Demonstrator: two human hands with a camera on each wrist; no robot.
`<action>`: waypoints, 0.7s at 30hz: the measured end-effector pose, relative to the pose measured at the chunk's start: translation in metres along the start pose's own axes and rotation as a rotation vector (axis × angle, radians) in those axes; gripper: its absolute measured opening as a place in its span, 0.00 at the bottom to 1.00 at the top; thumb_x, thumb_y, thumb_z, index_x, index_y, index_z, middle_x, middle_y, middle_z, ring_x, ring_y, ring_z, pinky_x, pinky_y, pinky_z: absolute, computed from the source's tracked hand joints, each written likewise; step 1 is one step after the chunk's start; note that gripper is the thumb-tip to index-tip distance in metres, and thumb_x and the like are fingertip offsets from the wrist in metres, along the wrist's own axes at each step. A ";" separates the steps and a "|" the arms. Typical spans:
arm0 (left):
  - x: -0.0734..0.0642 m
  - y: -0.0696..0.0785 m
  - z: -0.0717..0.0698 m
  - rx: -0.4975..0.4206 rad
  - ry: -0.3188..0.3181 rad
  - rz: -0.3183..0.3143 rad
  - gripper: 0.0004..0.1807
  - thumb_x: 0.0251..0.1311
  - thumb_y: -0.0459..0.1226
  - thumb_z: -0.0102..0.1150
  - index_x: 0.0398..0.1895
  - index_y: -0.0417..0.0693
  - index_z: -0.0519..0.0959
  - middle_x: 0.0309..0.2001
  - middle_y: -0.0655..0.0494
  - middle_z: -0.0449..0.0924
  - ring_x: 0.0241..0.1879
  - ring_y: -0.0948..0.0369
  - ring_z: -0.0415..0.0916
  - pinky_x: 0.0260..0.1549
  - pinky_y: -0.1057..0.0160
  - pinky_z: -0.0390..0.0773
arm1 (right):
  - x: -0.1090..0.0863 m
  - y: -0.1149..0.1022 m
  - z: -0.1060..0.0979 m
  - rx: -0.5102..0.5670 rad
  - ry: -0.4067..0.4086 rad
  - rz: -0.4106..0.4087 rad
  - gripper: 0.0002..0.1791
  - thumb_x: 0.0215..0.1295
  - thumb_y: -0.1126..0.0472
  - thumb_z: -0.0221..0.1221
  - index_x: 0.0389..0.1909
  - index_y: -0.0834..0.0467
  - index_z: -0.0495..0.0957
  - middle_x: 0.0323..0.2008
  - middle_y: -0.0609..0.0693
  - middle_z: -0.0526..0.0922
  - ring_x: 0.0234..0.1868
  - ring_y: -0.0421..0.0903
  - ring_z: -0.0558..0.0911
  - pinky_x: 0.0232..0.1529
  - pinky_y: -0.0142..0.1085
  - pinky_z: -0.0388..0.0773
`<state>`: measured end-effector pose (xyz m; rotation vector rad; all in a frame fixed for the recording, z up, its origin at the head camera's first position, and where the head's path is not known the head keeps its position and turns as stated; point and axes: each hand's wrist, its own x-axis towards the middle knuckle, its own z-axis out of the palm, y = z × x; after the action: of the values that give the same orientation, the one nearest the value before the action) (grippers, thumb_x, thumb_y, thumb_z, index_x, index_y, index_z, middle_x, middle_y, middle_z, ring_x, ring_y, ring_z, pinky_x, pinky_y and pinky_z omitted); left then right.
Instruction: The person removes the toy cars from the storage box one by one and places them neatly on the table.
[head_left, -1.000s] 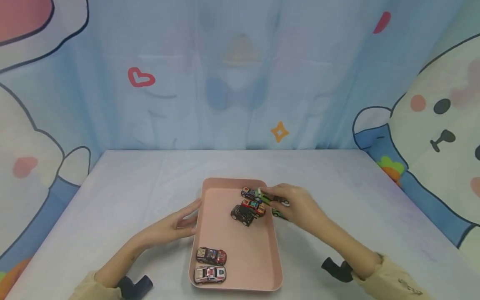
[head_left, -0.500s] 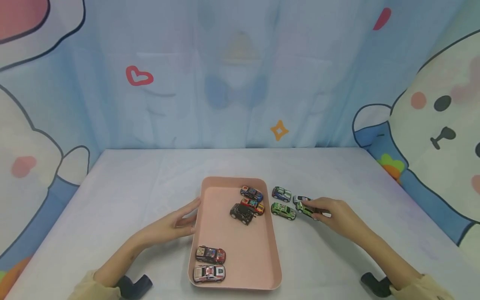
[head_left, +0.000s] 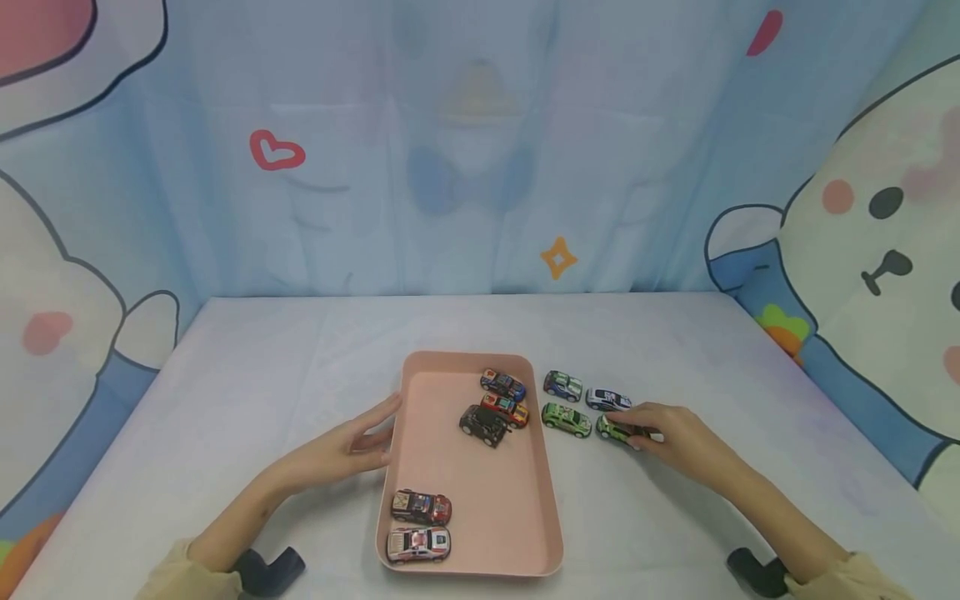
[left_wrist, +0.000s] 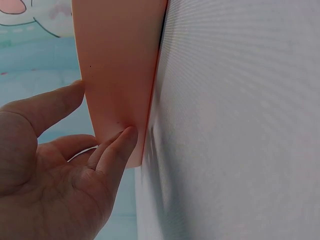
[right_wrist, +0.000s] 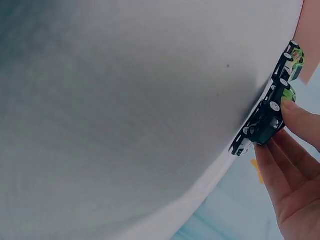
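My right hand (head_left: 671,429) pinches a green and black toy car (head_left: 617,430) low over the table, right of the tray; in the right wrist view the thumb and fingers close on the toy car (right_wrist: 272,115) from its sides. Beside it are a white and dark toy car (head_left: 608,399), a green toy car (head_left: 567,420) and a green and silver toy car (head_left: 563,385). My left hand (head_left: 341,446) touches the left wall of the pink tray (head_left: 468,533). In the left wrist view, the fingers of the left hand (left_wrist: 75,150) lie fairly straight against the tray's outer wall (left_wrist: 117,65).
Inside the tray, a blue toy car (head_left: 502,383), a red and yellow one (head_left: 506,409) and a black one (head_left: 483,425) cluster at the upper right. A dark red toy car (head_left: 422,507) and a white one (head_left: 418,544) sit lower left. A printed curtain (head_left: 480,250) hangs behind the table.
My right hand has carried the green and black toy car from over the tray's right edge rightward and down beside the other cars on the table. The left hand stays at the tray.
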<state>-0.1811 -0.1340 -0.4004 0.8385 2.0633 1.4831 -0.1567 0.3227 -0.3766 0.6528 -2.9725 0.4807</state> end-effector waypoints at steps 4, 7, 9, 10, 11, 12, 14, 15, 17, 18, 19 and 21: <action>0.000 0.000 0.000 -0.001 0.000 -0.001 0.41 0.65 0.35 0.55 0.74 0.47 0.42 0.73 0.49 0.32 0.68 0.48 0.48 0.61 0.51 0.59 | 0.001 -0.001 0.001 -0.022 -0.013 -0.020 0.23 0.50 0.70 0.68 0.50 0.58 0.81 0.42 0.54 0.82 0.42 0.52 0.81 0.39 0.43 0.80; 0.000 0.000 0.000 0.000 0.002 -0.003 0.41 0.65 0.35 0.55 0.74 0.48 0.42 0.73 0.49 0.32 0.67 0.48 0.48 0.61 0.51 0.59 | 0.002 -0.002 0.002 -0.039 -0.028 -0.020 0.23 0.48 0.70 0.69 0.49 0.59 0.81 0.41 0.54 0.83 0.41 0.51 0.81 0.38 0.41 0.80; 0.000 0.000 0.000 0.002 0.004 -0.002 0.41 0.65 0.35 0.55 0.74 0.47 0.42 0.73 0.49 0.32 0.67 0.48 0.48 0.61 0.51 0.58 | 0.002 -0.003 0.002 -0.057 -0.033 -0.012 0.24 0.47 0.70 0.69 0.49 0.59 0.81 0.41 0.53 0.83 0.40 0.50 0.81 0.38 0.41 0.80; -0.001 0.000 0.000 0.004 0.005 -0.002 0.41 0.65 0.35 0.55 0.74 0.47 0.42 0.73 0.49 0.32 0.67 0.48 0.49 0.61 0.51 0.58 | 0.003 -0.004 0.002 -0.068 -0.038 -0.008 0.24 0.46 0.70 0.69 0.49 0.60 0.81 0.41 0.54 0.82 0.40 0.51 0.81 0.38 0.42 0.80; -0.001 0.000 0.000 0.005 0.007 -0.003 0.41 0.65 0.35 0.54 0.74 0.47 0.42 0.73 0.49 0.32 0.67 0.48 0.49 0.61 0.50 0.58 | 0.003 -0.005 0.002 -0.079 -0.041 -0.002 0.24 0.46 0.70 0.70 0.48 0.60 0.81 0.41 0.54 0.82 0.41 0.51 0.81 0.39 0.43 0.80; -0.001 0.000 0.000 0.004 0.006 -0.002 0.41 0.65 0.35 0.54 0.74 0.47 0.42 0.73 0.49 0.32 0.67 0.47 0.48 0.61 0.50 0.58 | 0.003 -0.006 0.002 -0.087 -0.044 0.001 0.24 0.45 0.70 0.70 0.48 0.60 0.80 0.41 0.55 0.82 0.42 0.52 0.81 0.40 0.44 0.80; 0.000 0.001 0.001 0.006 0.008 -0.002 0.41 0.65 0.35 0.54 0.74 0.46 0.42 0.73 0.48 0.32 0.67 0.47 0.48 0.61 0.50 0.58 | 0.004 -0.007 0.002 -0.105 -0.052 0.006 0.25 0.45 0.70 0.70 0.48 0.60 0.80 0.42 0.56 0.82 0.42 0.53 0.80 0.41 0.45 0.79; 0.000 0.001 0.001 0.006 0.007 -0.003 0.41 0.65 0.35 0.54 0.74 0.47 0.42 0.73 0.48 0.32 0.67 0.47 0.48 0.61 0.50 0.58 | 0.004 -0.008 0.002 -0.112 -0.057 0.007 0.25 0.44 0.70 0.71 0.48 0.60 0.80 0.42 0.56 0.82 0.42 0.53 0.80 0.41 0.45 0.79; 0.001 0.001 0.000 0.009 0.009 -0.005 0.41 0.65 0.35 0.55 0.74 0.47 0.42 0.73 0.48 0.33 0.67 0.47 0.49 0.61 0.51 0.58 | 0.005 -0.009 0.000 -0.131 -0.058 0.001 0.26 0.44 0.68 0.71 0.49 0.61 0.79 0.43 0.57 0.82 0.43 0.55 0.80 0.41 0.47 0.79; 0.001 0.001 0.000 0.010 0.009 -0.005 0.41 0.65 0.35 0.55 0.74 0.47 0.42 0.73 0.48 0.33 0.67 0.47 0.49 0.61 0.51 0.58 | 0.006 -0.011 -0.001 -0.142 -0.049 -0.006 0.26 0.45 0.68 0.71 0.50 0.61 0.78 0.43 0.58 0.82 0.43 0.55 0.80 0.40 0.47 0.79; 0.001 0.001 0.000 0.012 0.011 -0.008 0.41 0.65 0.36 0.55 0.74 0.47 0.42 0.73 0.48 0.33 0.67 0.47 0.49 0.61 0.51 0.58 | 0.007 -0.014 -0.003 -0.152 -0.035 -0.012 0.26 0.45 0.67 0.71 0.50 0.62 0.78 0.42 0.58 0.82 0.43 0.55 0.81 0.40 0.46 0.80; 0.001 0.001 0.000 0.018 0.015 -0.012 0.41 0.65 0.36 0.55 0.74 0.47 0.42 0.73 0.48 0.33 0.67 0.47 0.49 0.61 0.51 0.59 | 0.011 -0.023 -0.008 -0.166 0.003 -0.025 0.26 0.47 0.65 0.71 0.51 0.63 0.78 0.43 0.58 0.82 0.42 0.55 0.81 0.39 0.47 0.80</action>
<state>-0.1815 -0.1331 -0.3999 0.8232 2.0923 1.4709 -0.1575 0.3007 -0.3607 0.6701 -2.9555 0.2290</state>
